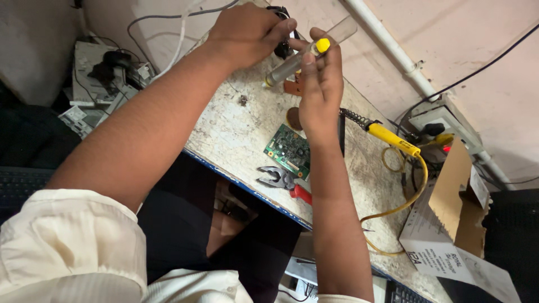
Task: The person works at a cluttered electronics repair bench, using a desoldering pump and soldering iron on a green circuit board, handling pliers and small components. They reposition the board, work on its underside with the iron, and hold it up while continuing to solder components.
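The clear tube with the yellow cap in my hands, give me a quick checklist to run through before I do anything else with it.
1. Clear tube held: ok, right hand has its grip on it near the yellow cap.
2. Left hand steadying: cannot tell, it is at a dark part by the tube's far side, contact hidden.
3. Cap on or off: cannot tell.
4. Circuit board flat on the bench: ok, lying below the right wrist.
5. Soldering iron away from hands: ok, it lies to the right on the bench; whether it is hot, cannot tell.
6. Pliers secure: not ok, at the bench's front edge.
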The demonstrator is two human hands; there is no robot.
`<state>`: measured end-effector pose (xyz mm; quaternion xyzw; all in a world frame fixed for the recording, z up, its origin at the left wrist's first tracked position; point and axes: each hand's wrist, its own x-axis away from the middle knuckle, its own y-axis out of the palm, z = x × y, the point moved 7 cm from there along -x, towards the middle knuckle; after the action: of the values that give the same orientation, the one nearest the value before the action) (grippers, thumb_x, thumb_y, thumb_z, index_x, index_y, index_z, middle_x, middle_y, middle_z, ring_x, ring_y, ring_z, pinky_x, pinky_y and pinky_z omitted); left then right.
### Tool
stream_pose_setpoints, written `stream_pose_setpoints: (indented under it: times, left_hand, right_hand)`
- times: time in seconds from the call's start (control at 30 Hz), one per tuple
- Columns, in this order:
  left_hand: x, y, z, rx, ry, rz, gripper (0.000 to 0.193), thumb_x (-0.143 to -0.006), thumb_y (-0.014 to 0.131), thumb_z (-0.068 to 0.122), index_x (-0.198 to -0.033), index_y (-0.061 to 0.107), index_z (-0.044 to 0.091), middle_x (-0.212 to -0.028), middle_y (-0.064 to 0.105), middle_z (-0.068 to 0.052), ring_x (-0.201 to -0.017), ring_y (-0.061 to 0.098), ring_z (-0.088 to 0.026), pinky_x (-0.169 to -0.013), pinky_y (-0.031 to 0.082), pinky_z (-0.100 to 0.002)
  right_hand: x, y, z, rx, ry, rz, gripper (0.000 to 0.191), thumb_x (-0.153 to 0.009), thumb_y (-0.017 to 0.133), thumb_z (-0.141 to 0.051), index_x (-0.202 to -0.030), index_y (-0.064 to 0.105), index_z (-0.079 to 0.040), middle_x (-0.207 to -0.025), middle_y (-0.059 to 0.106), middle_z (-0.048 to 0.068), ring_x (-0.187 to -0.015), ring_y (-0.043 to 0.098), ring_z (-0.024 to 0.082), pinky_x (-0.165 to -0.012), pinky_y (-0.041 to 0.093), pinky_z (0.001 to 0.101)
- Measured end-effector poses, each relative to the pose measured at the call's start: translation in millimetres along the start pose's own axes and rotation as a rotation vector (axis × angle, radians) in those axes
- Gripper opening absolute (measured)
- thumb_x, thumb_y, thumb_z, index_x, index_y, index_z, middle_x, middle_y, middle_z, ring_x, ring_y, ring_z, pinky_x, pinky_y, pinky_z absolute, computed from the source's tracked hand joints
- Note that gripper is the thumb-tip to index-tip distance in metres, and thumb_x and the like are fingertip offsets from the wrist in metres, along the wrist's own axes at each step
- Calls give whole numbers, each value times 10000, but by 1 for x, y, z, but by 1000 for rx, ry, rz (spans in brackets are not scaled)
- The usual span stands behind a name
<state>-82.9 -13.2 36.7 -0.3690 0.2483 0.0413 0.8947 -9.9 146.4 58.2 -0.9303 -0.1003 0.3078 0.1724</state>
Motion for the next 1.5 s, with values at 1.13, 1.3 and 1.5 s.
stream_pose_setpoints:
  times: [1.13, 1.3, 1.5]
  left_hand:
    - [3, 2, 3, -28, 4, -50, 540, -1064, 462, 571, -923, 760, 142, -795, 715, -112, -794, 697, -342, -755, 524, -488]
    - [2, 3, 3, -28, 10, -66, 570, -1067, 447, 586, -923, 758, 130, -817, 722, -118, -827, 698, -349, -766, 520, -493]
    - [3, 3, 4, -33, -7, -81, 580, -1056, 434, 596, -923, 759, 134, -840, 721, -113, -834, 694, -345, -763, 519, -498]
  right_hand:
    - [-4, -10, 0, -137, 74, 72, 339, -1139, 484, -311, -1313, 540, -25, -964, 698, 81, -864, 699, 175, -860, 579, 328]
    - [-1, -15, -3, -329, 101, 149, 455, -1122, 444, -450, -1286, 528, -34, -801, 592, 43, -692, 602, 149, -677, 528, 302]
    - [0, -15, -3, -469, 145, 130, 518, -1134, 419, -494, -1307, 524, -17, -800, 550, 38, -641, 530, 134, -593, 461, 290]
